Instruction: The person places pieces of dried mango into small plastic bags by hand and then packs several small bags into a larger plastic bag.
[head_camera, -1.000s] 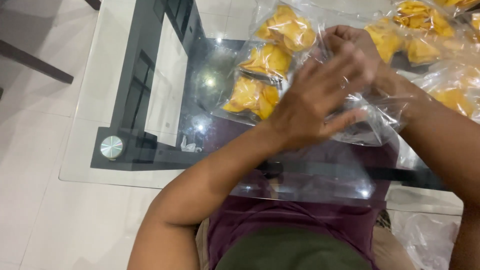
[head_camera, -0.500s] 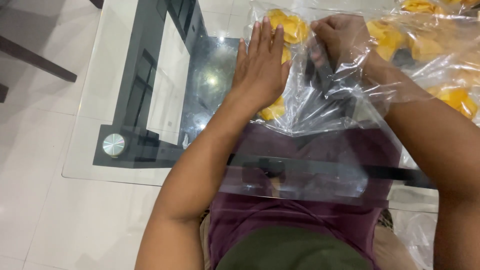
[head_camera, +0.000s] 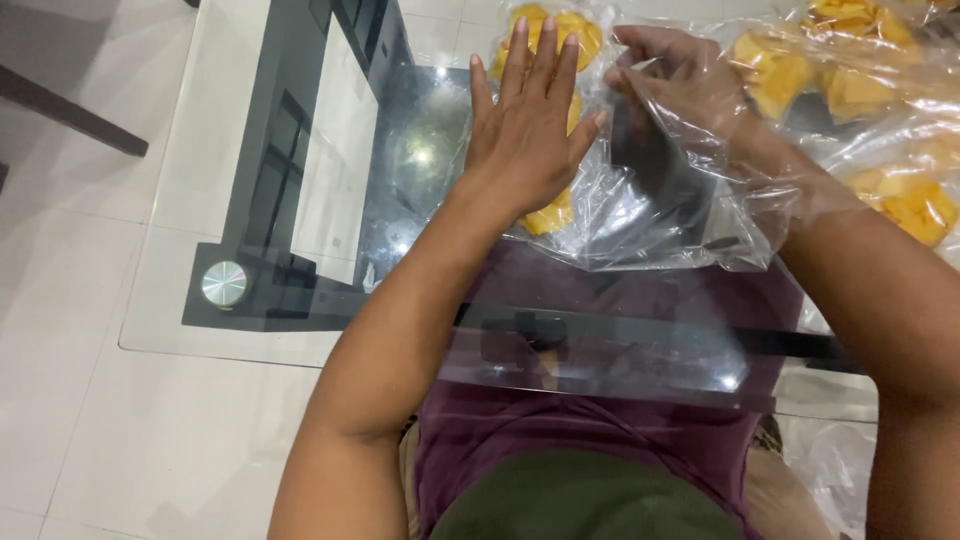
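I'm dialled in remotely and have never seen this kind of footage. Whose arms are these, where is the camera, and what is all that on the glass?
There is no machine here: the two bare arms belong to one person, and the single camera sits on that person's head, looking down, so you see the lap in dark red cloth at the bottom. The surface is a clear glass tabletop on a black frame, with pale floor tiles showing through it. The left hand lies flat, fingers spread, pressing on a clear plastic packet of yellow snack pieces. The right hand is pushed inside a large clear plastic bag, which looks empty apart from the hand; whether its fingers grip anything inside I cannot tell. More clear packets of the same yellow pieces lie along the far and right side of the table.
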